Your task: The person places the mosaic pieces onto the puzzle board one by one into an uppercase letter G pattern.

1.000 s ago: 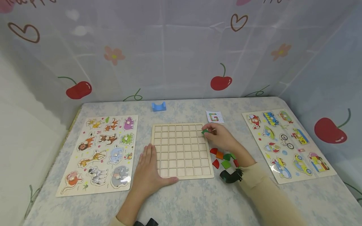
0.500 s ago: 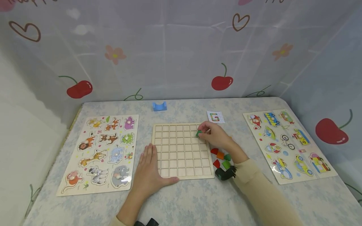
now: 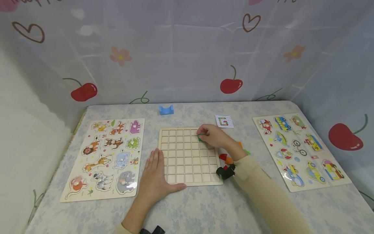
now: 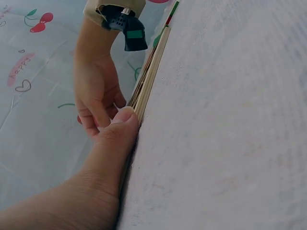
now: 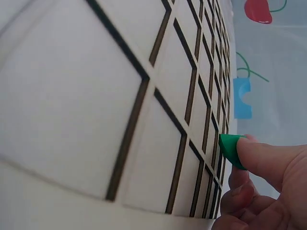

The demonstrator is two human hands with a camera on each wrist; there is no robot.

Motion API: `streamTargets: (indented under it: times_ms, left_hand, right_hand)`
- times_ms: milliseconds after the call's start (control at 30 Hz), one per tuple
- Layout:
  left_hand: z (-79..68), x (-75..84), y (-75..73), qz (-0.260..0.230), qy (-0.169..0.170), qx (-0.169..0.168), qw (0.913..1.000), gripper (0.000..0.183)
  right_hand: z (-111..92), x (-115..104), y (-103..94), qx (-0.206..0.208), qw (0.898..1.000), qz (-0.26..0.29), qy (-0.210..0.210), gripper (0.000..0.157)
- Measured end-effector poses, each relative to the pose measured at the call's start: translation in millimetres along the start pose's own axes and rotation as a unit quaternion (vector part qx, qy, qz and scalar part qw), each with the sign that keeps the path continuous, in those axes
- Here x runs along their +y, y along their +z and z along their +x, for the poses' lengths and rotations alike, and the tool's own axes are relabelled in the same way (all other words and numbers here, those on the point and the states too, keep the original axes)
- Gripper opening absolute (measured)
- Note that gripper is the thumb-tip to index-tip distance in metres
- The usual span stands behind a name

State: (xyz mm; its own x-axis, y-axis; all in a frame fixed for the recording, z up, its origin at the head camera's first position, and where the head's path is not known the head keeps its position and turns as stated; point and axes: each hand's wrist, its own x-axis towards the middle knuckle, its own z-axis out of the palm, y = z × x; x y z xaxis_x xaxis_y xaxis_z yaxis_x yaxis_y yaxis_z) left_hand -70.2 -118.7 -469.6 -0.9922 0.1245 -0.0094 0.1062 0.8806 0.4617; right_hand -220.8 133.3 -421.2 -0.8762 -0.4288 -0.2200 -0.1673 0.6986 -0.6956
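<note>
**green piece [image 5: 231, 149] shifted inward over the grid board [image 3: 188, 161]**

since the earlier frame, the right hand [image 3: 213, 135] has carried the green piece from about 2 o'clock to about 1 o'clock of the board's centre. its thumb and finger are clamped on the piece, which is tilted; contact with a cell cannot be told. the left hand [image 3: 153, 175] rests at 8 o'clock, fingers straight and together, thumb spread along the near edge; keep this brace, as the board could slide. recommended: compare the curved side with the pattern card [image 3: 224, 121] beyond the board, between 1 and 2 o'clock; turn the piece to suit, lower it flat, seat its corner, then release.
</note>
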Motion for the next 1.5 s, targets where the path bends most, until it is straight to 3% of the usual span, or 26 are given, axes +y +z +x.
streamTargets:
  times_ms: [133, 300, 600, 1000, 1333, 1500]
  left_hand:
    - [0.6, 0.6, 0.6, 0.002, 0.002, 0.001, 1.0000, 0.151]
    - [0.9, 1.7, 0.7, -0.001, 0.003, -0.001, 1.0000, 0.151]
    - [2.2, 2.2, 0.7, 0.007, 0.006, 0.002, 1.0000, 0.151]
    - [3.4, 1.1, 3.8, 0.018, 0.007, 0.011, 0.9998, 0.151]
    - [3.8, 3.2, 2.4, 0.016, -0.004, 0.005, 0.9998, 0.150]
    - [5.7, 5.7, 2.3, 0.018, -0.016, -0.001, 0.9997, 0.151]
  right_hand:
    - [4.3, -5.3, -0.3, -0.014, 1.000, -0.014, 0.000, 0.015]
    - [11.5, -5.7, 3.9, -0.033, 0.999, -0.021, -0.031, 0.018]
    - [10.8, -7.3, 7.1, 0.009, 1.000, -0.014, -0.009, 0.020]
    - [11.1, -11.5, 12.7, 0.029, 0.999, -0.038, 0.005, 0.014]
    - [-1.2, -13.4, 9.0, 0.008, 0.997, -0.069, -0.022, 0.023]
    - [-18.4, -1.8, -1.1, 0.017, 0.997, -0.077, -0.022, 0.023]
